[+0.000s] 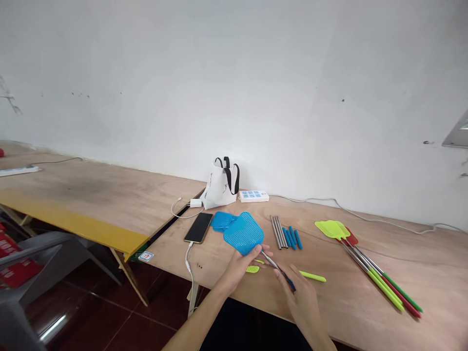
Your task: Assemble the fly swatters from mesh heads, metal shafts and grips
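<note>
A blue fly swatter (244, 233) with a perforated square head slants over the table's front edge. My left hand (243, 263) is closed on it where the head meets the metal rod. My right hand (298, 290) wraps round its blue grip, partly covering it. Beneath my hands lies a yellow-green swatter, its head (253, 268) and grip (312, 276) showing on either side. More blue swatter heads (222, 220) are stacked just left of the held one. To the right lie several metal rods (279, 232) and several blue grips (292, 238) side by side.
Swatters (376, 273) with yellow-green, red and green grips lie in a bundle at the right. A phone (199, 227) on a white cable lies at the left. Behind stand a white bag (219, 187) and a power strip (254, 196). A gap separates the second table (91, 190).
</note>
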`<state>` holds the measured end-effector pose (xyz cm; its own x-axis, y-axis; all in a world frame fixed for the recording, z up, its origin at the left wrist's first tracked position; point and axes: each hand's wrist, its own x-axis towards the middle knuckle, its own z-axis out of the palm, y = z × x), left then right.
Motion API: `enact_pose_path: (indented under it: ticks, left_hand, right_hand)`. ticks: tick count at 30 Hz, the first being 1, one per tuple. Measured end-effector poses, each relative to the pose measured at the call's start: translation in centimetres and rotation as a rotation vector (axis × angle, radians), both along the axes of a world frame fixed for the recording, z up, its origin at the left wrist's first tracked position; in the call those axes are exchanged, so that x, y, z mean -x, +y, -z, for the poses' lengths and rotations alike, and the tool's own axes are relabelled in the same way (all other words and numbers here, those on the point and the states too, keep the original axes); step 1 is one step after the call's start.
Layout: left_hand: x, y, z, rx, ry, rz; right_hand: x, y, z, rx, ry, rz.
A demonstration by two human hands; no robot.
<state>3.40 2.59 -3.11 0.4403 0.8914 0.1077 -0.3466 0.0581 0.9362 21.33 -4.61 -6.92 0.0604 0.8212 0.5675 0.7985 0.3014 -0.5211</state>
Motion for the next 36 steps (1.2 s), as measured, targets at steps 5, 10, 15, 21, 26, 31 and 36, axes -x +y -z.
enact_pose_path:
  ticks: [5, 10, 15, 21, 26, 31, 36]
  left_hand:
    - [-2.5, -1.7, 1.0, -0.054, -0.015, 0.012]
    - [-2.2, -1.4, 0.5, -0.022, -0.071, -0.233]
    - [1.8, 1.7, -1.7, -0.014, -0.255, -0.514]
    - [10.0, 5.1, -4.0, -0.11, -0.417, -0.782]
    - [12.6, 6.1, -4.1, -0.109, -0.496, -0.872]
    - [10.6, 5.4, -3.6, -0.108, -0.475, -0.791]
    - [8.5, 5.3, -2.9, -0.076, -0.382, -0.809]
  right_hand:
    - [0.3, -0.3, -0.2, 0.004, 0.008, -0.039]
    - [-0.8, -0.1, 0.1, 0.022, -0.108, 0.024]
    - [-5.5, 1.2, 0.9, 0.07, -0.195, 0.011]
    - [-15.8, 1.1, 2.5, 0.04, -0.286, 0.034]
    - [-19.4, 0.5, 3.7, 0.129, -0.198, 0.082]
    - [-19.6, 0.5, 4.1, 0.071, -0.154, 0.122]
    - [-17.8, 1.1, 3.6, 0.041, -0.205, 0.097]
